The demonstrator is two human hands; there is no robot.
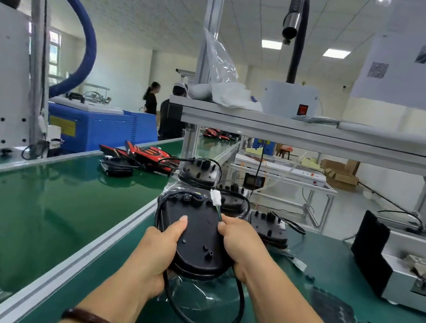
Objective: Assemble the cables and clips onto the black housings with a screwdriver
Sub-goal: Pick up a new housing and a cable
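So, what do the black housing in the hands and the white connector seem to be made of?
The black housing: probably moulded plastic, matte with a soft sheen; small bosses stand on its surface. The white connector: likely plastic too, smooth and blocky; thin coloured wires leave it.

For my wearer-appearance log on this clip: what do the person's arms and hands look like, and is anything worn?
No sleeves show, and neither the left hand nor the right hand is gloved. A dark brown bracelet circles the left wrist; the right wrist carries nothing.
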